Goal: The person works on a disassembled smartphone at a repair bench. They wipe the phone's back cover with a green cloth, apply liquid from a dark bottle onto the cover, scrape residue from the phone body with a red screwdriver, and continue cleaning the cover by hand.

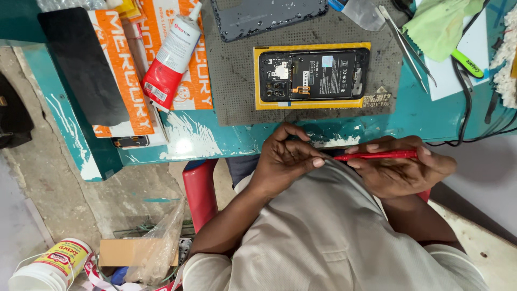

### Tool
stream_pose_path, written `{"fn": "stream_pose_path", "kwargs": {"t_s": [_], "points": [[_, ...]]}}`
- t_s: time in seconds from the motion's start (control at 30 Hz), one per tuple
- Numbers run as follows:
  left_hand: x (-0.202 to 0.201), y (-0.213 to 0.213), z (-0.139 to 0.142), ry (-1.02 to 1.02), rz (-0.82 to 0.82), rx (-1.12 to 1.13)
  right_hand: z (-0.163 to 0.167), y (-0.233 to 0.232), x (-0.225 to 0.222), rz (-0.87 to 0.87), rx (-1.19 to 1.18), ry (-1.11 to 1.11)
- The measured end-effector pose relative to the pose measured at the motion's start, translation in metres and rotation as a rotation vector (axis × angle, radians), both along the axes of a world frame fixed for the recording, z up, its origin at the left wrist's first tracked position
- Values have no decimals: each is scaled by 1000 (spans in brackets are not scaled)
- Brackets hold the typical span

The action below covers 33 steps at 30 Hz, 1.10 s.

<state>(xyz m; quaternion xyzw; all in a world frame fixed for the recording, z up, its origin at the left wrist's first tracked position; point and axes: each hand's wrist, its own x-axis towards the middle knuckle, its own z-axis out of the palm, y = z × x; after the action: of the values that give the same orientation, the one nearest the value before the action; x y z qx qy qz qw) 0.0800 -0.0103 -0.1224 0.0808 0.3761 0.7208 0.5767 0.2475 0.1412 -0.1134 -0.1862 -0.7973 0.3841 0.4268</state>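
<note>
Both hands pinch a thin red tool, probably a screwdriver, just below the opened phone on the surface: left hand at its tip, right hand gripping the shaft.

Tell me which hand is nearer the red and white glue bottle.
Left. The left hand sits at the table edge, below and right of the glue bottle. The right hand, gripping the red tool, is farther right.

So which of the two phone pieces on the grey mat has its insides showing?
The opened phone lying on the yellow-edged pad, with battery and circuit board showing. The dark back cover further from the hands shows only a plain inner surface.
</note>
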Motion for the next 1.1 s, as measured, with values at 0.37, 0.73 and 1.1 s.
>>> {"fn": "stream_pose_path", "kwargs": {"t_s": [0.37,0.73,1.1], "points": [[7,0,-5,-2,70,-85,-8,-10,3,-55,-179,253],[8,7,-2,-168,28,10,-18,-9,11,-91,-181,299],[7,9,0,-203,-20,13,-15,-11,10,-53,-165,268]]}}
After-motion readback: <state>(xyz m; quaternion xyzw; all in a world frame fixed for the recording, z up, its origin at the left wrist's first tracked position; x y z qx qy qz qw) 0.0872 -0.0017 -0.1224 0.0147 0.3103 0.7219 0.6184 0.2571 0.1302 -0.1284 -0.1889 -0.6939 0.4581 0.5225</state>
